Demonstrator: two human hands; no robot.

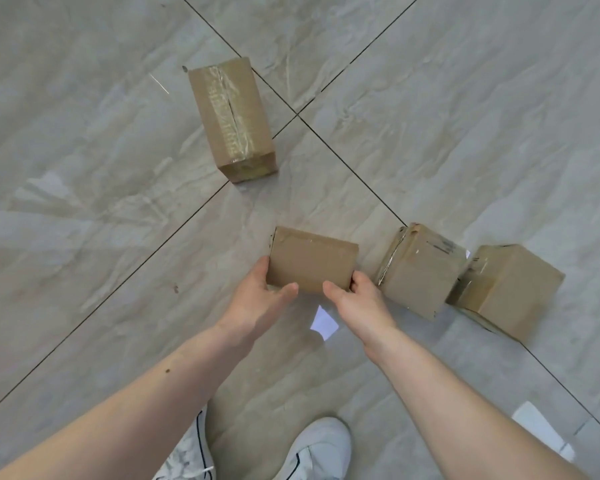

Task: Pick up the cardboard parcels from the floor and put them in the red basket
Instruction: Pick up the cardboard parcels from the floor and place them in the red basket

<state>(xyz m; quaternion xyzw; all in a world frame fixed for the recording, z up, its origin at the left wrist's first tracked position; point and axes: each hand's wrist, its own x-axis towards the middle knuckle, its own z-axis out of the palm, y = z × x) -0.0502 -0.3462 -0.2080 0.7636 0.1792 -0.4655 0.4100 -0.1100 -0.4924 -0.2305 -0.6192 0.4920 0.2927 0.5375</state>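
Both my hands, left hand (264,296) and right hand (357,296), clamp the small cardboard parcel (311,259) by thumb and fingers; it could slip, or I might bump the neighbouring taped parcel (418,268).

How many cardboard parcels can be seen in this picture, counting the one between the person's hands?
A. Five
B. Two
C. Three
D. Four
D. Both hands, left hand and right hand, grip the near parcel; a taped parcel lies farther off, and two more, the middle parcel and the end parcel, sit to its right on the tiled floor.
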